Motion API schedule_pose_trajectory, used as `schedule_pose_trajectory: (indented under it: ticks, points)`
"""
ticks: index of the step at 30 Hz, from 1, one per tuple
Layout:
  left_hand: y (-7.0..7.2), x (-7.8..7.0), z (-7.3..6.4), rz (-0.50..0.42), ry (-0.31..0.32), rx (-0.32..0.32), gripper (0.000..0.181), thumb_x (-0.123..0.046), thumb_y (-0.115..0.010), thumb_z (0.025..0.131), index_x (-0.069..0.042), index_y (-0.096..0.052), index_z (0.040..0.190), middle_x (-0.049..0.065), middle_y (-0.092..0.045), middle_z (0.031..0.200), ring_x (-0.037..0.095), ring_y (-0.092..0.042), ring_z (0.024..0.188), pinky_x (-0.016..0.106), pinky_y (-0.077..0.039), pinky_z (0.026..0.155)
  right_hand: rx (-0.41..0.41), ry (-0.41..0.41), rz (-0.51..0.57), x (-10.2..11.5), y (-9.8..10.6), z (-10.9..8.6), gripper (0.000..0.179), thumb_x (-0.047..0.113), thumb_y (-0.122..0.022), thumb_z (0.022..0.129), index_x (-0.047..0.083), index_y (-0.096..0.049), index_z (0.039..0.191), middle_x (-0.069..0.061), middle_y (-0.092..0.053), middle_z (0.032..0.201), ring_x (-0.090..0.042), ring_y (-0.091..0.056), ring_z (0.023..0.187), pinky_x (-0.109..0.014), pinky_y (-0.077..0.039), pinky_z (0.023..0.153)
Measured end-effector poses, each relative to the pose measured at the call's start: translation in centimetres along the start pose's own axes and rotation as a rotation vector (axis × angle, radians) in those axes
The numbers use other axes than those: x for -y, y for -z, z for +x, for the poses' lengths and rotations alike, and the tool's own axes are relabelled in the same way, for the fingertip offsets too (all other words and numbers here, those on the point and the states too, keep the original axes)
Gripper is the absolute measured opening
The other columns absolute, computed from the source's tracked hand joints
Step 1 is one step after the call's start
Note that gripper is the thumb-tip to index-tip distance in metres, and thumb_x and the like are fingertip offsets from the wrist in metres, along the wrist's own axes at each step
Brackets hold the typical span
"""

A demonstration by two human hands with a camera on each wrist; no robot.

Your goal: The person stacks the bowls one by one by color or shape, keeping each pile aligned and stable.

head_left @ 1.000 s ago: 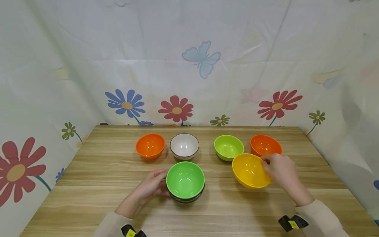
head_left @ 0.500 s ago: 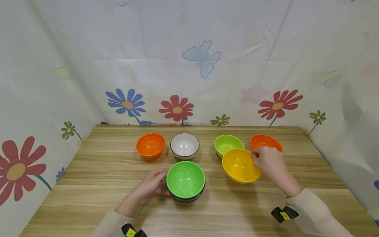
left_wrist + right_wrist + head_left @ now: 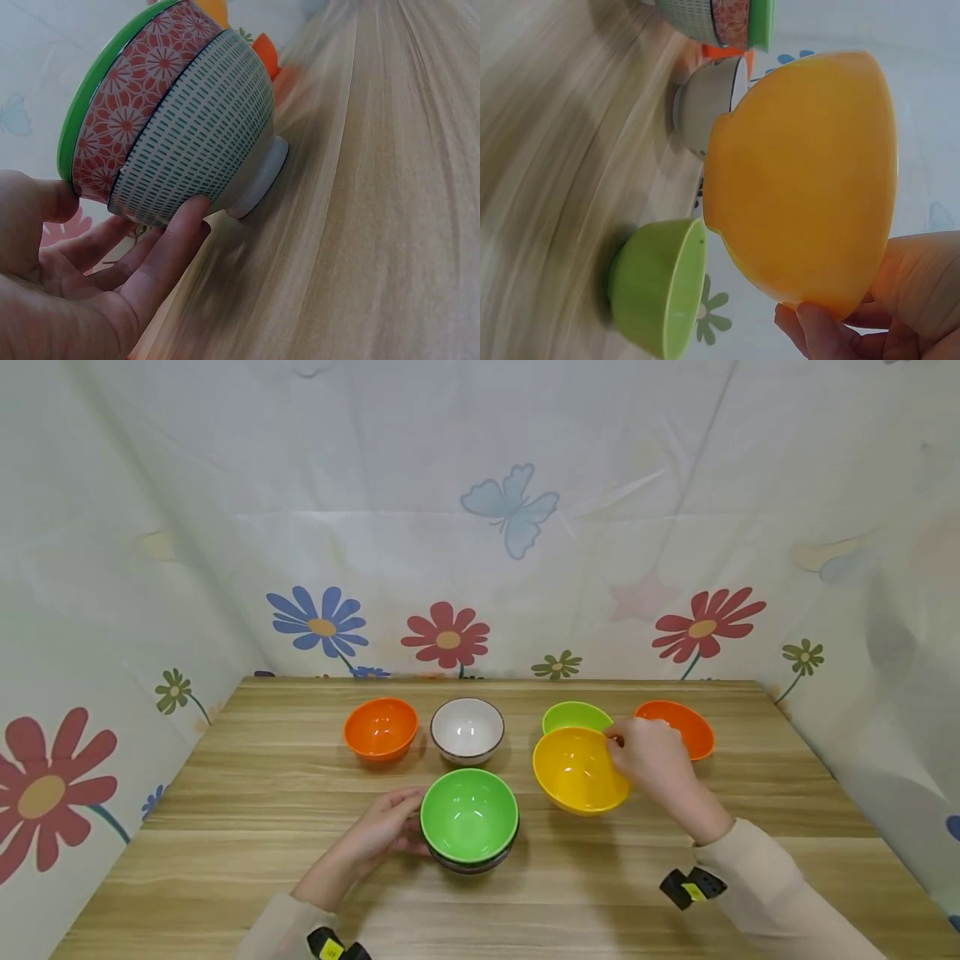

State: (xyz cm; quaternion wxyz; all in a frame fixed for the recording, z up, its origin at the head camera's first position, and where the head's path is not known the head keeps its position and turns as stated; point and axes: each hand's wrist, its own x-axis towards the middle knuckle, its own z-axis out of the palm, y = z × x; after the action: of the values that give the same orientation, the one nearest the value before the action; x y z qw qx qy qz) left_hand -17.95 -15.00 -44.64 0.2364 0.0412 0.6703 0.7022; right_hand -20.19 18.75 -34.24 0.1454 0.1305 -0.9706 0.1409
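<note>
A stack of bowls stands in the middle of the table: a green bowl (image 3: 469,814) on top, and under it a red flower-patterned bowl (image 3: 127,120) and a white bowl (image 3: 202,127) with green dashes. My left hand (image 3: 382,827) holds the stack at its left side, thumb by the green rim and fingers against the patterned wall. To the right, my right hand (image 3: 652,756) pinches a yellow bowl (image 3: 581,772) by its right rim. The yellow bowl hangs above the table, slightly tilted, and overlaps the lime-green bowl (image 3: 576,717) in the head view.
Along the back of the table (image 3: 262,827) stand an orange bowl (image 3: 381,731) at left, a white bowl with a dark rim (image 3: 467,731), the lime-green bowl and a second orange bowl (image 3: 690,735), partly behind my right hand. A flower-printed cloth (image 3: 360,527) hangs behind the table.
My right hand has carried the yellow bowl leftward and slightly farther back, nearer the stack. It now covers part of the lime-green bowl. My left hand and the stack have stayed put.
</note>
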Motion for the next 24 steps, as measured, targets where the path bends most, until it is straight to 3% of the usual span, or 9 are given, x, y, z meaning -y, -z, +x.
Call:
schedule_pose_trajectory:
  ticks: [17, 24]
  points:
    - [-0.1, -0.1, -0.1, -0.003, -0.001, -0.007, 0.050, -0.030, -0.043, 0.097, 0.005, -0.042, 0.134, 0.015, -0.059, 0.117, 0.019, -0.063, 0.089, 0.040, -0.056, 0.072, 0.009, 0.024, 0.005, 3.7, 0.1, 1.4, 0.017, 0.008, -0.064, 0.081, -0.001, -0.072, 0.092, -0.014, -0.069, 0.079, -0.016, -0.051, 0.051, -0.025, -0.049, 0.048]
    - [-0.1, 0.0, -0.1, 0.003, 0.001, -0.008, 0.050, -0.029, -0.043, 0.097, 0.005, -0.041, 0.134, 0.015, -0.058, 0.117, 0.019, -0.063, 0.089, 0.040, -0.056, 0.073, 0.008, 0.050, 0.024, 5.0, 0.1, 1.7, 0.015, 0.008, -0.064, 0.081, 0.000, -0.073, 0.091, -0.011, -0.068, 0.076, -0.014, -0.049, 0.049, -0.021, -0.045, 0.045]
